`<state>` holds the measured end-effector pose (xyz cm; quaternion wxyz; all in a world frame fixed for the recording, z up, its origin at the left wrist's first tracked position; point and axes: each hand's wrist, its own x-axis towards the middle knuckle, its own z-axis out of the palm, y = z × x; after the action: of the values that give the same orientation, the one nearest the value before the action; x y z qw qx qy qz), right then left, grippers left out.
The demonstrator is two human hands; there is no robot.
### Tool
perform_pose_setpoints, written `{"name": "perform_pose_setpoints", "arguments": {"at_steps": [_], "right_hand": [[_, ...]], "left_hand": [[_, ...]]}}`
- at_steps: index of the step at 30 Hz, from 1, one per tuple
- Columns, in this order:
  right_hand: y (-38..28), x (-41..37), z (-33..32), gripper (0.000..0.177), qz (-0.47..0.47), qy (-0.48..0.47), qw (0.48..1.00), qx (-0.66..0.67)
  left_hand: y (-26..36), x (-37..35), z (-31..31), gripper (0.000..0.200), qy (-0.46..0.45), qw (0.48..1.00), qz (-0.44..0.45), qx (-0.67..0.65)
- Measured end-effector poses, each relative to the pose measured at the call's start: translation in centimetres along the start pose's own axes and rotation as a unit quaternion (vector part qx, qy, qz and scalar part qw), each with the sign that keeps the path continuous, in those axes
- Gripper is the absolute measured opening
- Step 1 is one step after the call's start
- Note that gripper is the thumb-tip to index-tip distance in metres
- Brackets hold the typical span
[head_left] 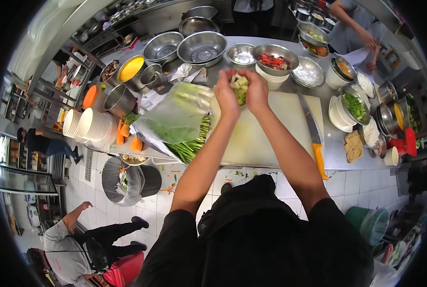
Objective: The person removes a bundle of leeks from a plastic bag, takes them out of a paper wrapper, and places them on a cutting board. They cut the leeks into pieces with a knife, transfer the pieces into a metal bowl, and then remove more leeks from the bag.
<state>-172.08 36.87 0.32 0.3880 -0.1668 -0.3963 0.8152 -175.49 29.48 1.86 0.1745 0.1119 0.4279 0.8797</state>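
Observation:
My left hand (227, 93) and my right hand (258, 92) are cupped together around a pile of chopped pale green vegetable pieces (240, 88). The exact vegetable is hard to tell. Both hands are above the far edge of a pale cutting board (266, 129). A steel bowl of cut red peppers (274, 62) stands just beyond my right hand, on stacked white bowls. On the board's right side lies a knife with a yellow handle (318, 155).
Left of the board are green stalks (189, 146) under a plastic bag, carrots (136, 144) and stacked white tubs (93, 123). Steel bowls (202, 48) line the back. A bowl of chopped greens (354, 106) is at right. Other people stand across the counter and at lower left.

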Motion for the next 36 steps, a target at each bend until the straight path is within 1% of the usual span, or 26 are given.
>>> {"name": "perform_pose_setpoints", "arguments": {"at_steps": [2,3,6,7,8,9,10,12,13,15,16,17,19,20,21,24,26,27,28,30,31,32,33,34,35,36], "right_hand": [[0.9,1.3,-0.8,0.021,-0.041,-0.01,0.998,-0.052],[0.7,1.3,-1.4,0.023,-0.041,-0.004,0.996,-0.079],[-0.5,0.5,-2.8,0.022,-0.056,0.023,0.973,-0.223],[-1.0,-0.1,-3.1,0.026,-0.076,0.026,0.953,-0.291],[-0.7,-0.1,-4.0,0.026,-0.084,0.037,0.916,-0.39],[-0.4,-0.3,-4.7,0.027,-0.089,0.048,0.87,-0.483],[0.0,-0.2,-5.2,0.028,-0.097,0.056,0.813,-0.572],[-0.4,-0.6,-5.5,0.028,0.085,0.053,0.884,-0.456],[-0.9,-0.4,-5.2,0.029,0.173,0.05,0.904,-0.389],[-0.2,0.4,-5.9,0.021,0.152,0.024,0.906,-0.395],[0.1,0.8,-6.1,0.018,0.143,0.012,0.906,-0.398],[-0.1,1.2,-5.9,0.013,0.139,-0.017,0.89,-0.433],[-0.9,1.2,-4.7,0.014,0.102,-0.021,0.853,-0.511],[-1.6,1.4,-3.8,0.016,0.083,-0.022,0.831,-0.549],[-2.3,1.8,-3.3,0.02,0.088,-0.032,0.824,-0.559],[-6.8,3.3,-0.4,0.022,0.12,-0.117,0.842,-0.513],[-10.5,4.7,1.9,0.022,0.09,-0.117,0.858,-0.492],[-12.4,6.4,2.5,0.02,0.097,-0.127,0.86,-0.485],[-13.9,9.0,2.6,0.019,0.102,-0.138,0.862,-0.478],[-14.8,15.8,0.5,0.016,0.082,-0.124,0.899,-0.412],[-15.9,18.5,-0.1,0.015,0.072,-0.126,0.895,-0.423],[-17.0,21.4,-0.9,0.015,0.062,-0.128,0.89,-0.434],[-16.2,26.9,-4.5,0.012,-0.085,-0.218,0.827,-0.512],[-15.7,29.5,-6.9,0.012,-0.212,-0.274,0.716,-0.606],[-15.2,32.0,-9.2,0.013,-0.353,-0.29,0.586,-0.669],[-15.3,32.6,-10.1,0.015,-0.465,-0.269,0.412,-0.736]], "left_hand": [[-0.1,2.0,-1.8,0.06,-0.007,0.999,0.011,0.048],[0.3,2.4,-2.4,0.062,-0.019,0.997,0.015,0.072],[0.8,2.9,-3.9,0.061,-0.047,0.989,0.017,0.136],[0.7,2.8,-4.1,0.057,-0.051,0.983,0.024,0.176],[0.7,2.8,-4.2,0.053,-0.055,0.974,0.032,0.216],[0.7,2.7,-4.4,0.049,-0.058,0.964,0.039,0.256],[0.6,2.6,-4.5,0.046,-0.049,0.95,0.068,0.3],[0.2,1.4,-4.5,0.039,-0.035,0.913,0.124,0.388],[0.9,-0.3,-4.0,0.032,-0.043,0.902,0.171,0.394],[3.3,-4.5,-2.5,0.028,-0.085,0.883,0.234,0.397],[4.7,-6.7,-2.0,0.027,-0.099,0.897,0.186,0.389],[5.7,-8.8,-2.0,0.027,-0.115,0.908,0.138,0.379],[6.2,-11.5,-3.4,0.026,-0.14,0.891,0.157,0.403],[6.4,-12.7,-4.3,0.025,-0.137,0.911,0.109,0.374],[6.6,-13.9,-5.1,0.024,-0.132,0.927,0.058,0.346],[7.8,-16.8,-6.7,0.022,-0.097,0.936,0.008,0.337],[8.4,-18.6,-7.8,0.022,-0.074,0.934,-0.014,0.35],[8.7,-19.4,-8.2,0.021,-0.06,0.933,-0.023,0.355],[9.0,-20.1,-8.3,0.021,-0.037,0.934,-0.024,0.354],[9.9,-21.6,-8.6,0.02,0.015,0.936,-0.028,0.351],[10.0,-22.2,-9.1,0.018,0.046,0.934,-0.021,0.353],[9.9,-22.6,-9.7,0.017,0.083,0.924,0.006,0.373],[10.2,-23.0,-10.1,0.016,0.118,0.921,0.015,0.371],[10.6,-23.3,-10.5,0.015,0.151,0.916,0.021,0.37],[10.9,-23.4,-11.0,0.015,0.182,0.901,0.045,0.39],[11.3,-23.5,-11.5,0.015,0.213,0.884,0.068,0.411]]}}
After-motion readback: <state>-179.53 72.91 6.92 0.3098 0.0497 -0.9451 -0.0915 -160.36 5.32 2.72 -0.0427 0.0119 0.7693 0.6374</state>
